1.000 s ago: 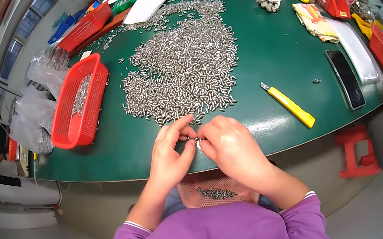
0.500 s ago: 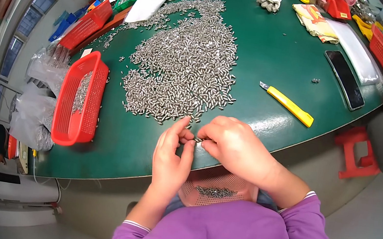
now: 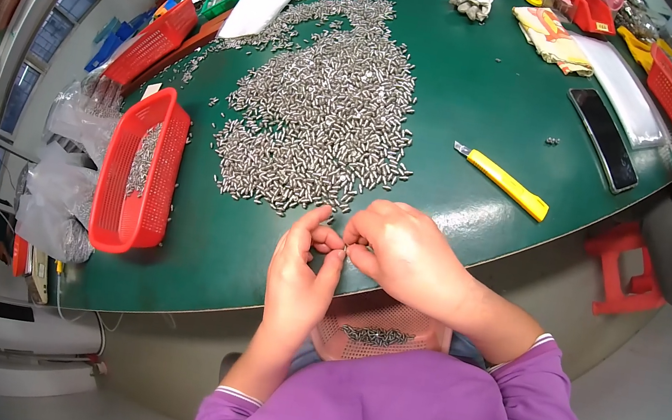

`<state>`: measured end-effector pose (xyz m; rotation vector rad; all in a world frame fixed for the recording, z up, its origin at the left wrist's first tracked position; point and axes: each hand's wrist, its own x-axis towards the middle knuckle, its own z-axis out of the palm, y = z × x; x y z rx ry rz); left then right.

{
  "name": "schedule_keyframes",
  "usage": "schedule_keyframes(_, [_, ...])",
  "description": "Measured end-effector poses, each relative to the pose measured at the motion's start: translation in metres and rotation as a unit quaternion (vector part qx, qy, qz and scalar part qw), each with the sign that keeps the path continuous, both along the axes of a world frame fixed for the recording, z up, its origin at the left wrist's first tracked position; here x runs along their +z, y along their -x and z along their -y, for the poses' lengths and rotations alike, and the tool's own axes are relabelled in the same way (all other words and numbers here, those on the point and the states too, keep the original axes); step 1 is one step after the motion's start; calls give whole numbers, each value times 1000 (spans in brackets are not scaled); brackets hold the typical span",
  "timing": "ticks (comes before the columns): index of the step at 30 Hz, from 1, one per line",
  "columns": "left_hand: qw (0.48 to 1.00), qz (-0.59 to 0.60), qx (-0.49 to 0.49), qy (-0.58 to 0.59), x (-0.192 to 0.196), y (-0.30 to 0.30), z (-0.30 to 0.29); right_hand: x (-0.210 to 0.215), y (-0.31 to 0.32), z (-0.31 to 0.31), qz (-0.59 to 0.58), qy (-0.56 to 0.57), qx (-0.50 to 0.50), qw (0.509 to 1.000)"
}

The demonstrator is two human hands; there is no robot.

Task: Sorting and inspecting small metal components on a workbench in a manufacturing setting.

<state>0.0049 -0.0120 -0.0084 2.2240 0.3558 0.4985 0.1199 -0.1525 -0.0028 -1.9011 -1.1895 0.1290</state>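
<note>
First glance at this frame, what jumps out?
The big heap of small silvery metal pins spread over the middle of the dark green table. At the table's near edge, the left hand and right hand meet fingertip to fingertip around one tiny metal piece. A red plastic mesh basket sits left of the heap.

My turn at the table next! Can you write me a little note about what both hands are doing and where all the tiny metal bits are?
Left hand and right hand: fingers pinched together on one small metal piece at the near table edge.
Big pile of metal pieces: loose on the green table.
Some pieces already lie in the pink basket on the lap and in the red basket on the left.
Most of the pile remains.
</note>
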Motion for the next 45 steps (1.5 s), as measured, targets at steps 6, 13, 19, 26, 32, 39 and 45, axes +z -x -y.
schedule_keyframes(6, [999, -3, -28, 25, 3, -1, -3, -2, 1, 2, -2, -16, -6, 1000])
schedule_keyframes(13, [1000, -7, -16, 9, 0, -5, -3, 0, 2, 1, 1, -20, -7, 1000])
schedule_keyframes(19, [995, -19, -34, 96, 3, -7, -8, -3, 2, 2, 4, -22, -9, 1000])
schedule_keyframes(26, [995, -38, -20, 94, 6, -9, -11, -4, 4, 1, 0, -18, -15, 1000])
schedule_keyframes(32, [996, -37, -34, 72, 8, -6, -9, -6, 6, 1, 1, -38, -25, 999])
schedule_keyframes(39, [991, -55, -45, 116, 12, -5, -12, -6, 3, 1, 0, -42, -6, 999])
schedule_keyframes(45, [993, -72, -55, 75, 17, -7, -12, -8, 2, 2, 7, -49, -3, 999])
